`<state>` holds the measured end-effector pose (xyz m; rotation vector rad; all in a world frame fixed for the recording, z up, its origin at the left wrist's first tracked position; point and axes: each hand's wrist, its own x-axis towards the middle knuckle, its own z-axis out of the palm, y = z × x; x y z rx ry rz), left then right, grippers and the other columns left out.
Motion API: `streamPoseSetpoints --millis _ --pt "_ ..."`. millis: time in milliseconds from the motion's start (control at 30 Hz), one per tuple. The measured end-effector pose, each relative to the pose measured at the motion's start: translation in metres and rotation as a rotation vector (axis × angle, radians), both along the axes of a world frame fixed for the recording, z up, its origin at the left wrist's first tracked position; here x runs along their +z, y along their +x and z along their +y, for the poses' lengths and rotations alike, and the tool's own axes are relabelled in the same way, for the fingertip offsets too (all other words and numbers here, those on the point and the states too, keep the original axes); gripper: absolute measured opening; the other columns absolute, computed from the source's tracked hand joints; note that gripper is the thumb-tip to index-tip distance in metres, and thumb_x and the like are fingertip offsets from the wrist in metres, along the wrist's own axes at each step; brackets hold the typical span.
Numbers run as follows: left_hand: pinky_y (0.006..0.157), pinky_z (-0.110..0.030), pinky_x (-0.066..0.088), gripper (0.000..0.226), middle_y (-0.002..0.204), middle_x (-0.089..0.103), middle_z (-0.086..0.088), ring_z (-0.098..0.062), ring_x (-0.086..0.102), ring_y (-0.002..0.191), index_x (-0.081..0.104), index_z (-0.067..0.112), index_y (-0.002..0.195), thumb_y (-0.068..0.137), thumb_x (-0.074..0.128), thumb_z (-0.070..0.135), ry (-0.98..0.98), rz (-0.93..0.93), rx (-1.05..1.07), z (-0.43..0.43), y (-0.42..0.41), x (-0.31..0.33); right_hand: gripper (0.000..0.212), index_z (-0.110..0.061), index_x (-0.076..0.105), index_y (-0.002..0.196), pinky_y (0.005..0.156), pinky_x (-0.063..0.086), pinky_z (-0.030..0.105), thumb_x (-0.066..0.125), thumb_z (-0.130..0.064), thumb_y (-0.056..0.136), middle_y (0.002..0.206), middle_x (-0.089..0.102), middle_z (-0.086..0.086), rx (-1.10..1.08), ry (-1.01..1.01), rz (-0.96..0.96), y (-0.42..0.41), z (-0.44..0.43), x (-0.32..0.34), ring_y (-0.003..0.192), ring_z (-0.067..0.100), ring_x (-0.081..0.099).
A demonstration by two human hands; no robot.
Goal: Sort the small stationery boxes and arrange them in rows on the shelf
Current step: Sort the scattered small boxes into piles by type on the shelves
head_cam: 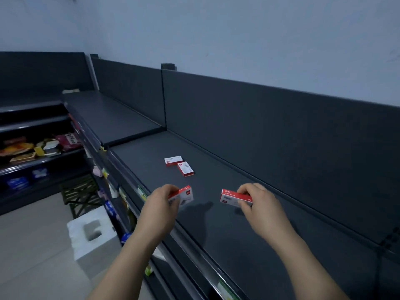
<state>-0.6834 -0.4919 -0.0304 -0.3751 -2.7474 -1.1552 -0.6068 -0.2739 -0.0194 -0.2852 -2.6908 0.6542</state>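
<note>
On dark shelf (238,224) | two boxes (179,165) lying | pale wall (216,35)

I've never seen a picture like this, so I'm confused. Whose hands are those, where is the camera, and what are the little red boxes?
The camera sits on a person's head and looks down, so you see that person's own two arms. The left hand holds one small red and white box. The right hand holds another box. Two more boxes lie flat farther back on the dark shelf, close together but not lined up. The task says they are stationery boxes to be set in rows. On the left, other shelves hold colourful packets.
</note>
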Motion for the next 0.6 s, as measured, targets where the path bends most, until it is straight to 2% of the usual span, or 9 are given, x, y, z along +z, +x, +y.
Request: streamPoseSetpoints --millis 133,300,500,600 --pt "0.074 -0.024 0.04 0.021 0.111 0.062 0.002 -0.01 0.052 0.088 0.059 0.02 0.114 0.094 0.054 0.021 -0.019 -0.033 -0.002 -0.012 -0.05 -0.012 0.012 -0.028 0.057 0.093 0.067 0.046 0.022 0.057 -0.016 0.089 0.095 0.053 -0.012 0.017 -0.011 -0.028 -0.044 -0.011 -0.005 0.082 0.009 0.054" --pt "0.076 -0.027 0.045 0.021 0.111 0.061 -0.002 -0.013 0.053 0.09 0.061 0.019 0.113 0.094 0.053 0.019 -0.048 -0.073 -0.038 -0.021 -0.119 -0.026 0.013 -0.028 0.056 0.091 0.068 0.047 0.026 0.056 -0.016 0.089 0.094 0.053 -0.012 -0.031 -0.009 -0.03 -0.092 -0.028 -0.012 0.081 0.009 0.054" --pt "0.069 -0.024 0.037 0.022 0.107 0.065 -0.004 -0.02 0.058 0.095 0.068 0.016 0.106 0.09 0.053 0.012 -0.156 -0.079 -0.178 -0.032 -0.194 -0.038 0.014 -0.028 0.057 0.092 0.072 0.047 0.027 0.055 -0.015 0.088 0.095 0.054 -0.011 -0.157 -0.051 -0.076 -0.141 -0.051 -0.021 0.082 0.01 0.056" --pt "0.066 -0.025 0.04 0.028 0.099 0.068 -0.001 -0.02 0.059 0.091 0.071 0.021 0.101 0.087 0.05 0.009 -0.159 -0.097 -0.281 -0.035 -0.225 -0.046 0.013 -0.027 0.057 0.091 0.074 0.047 0.029 0.056 -0.014 0.087 0.092 0.052 -0.011 -0.195 -0.081 -0.088 -0.158 -0.062 -0.027 0.083 0.011 0.055"
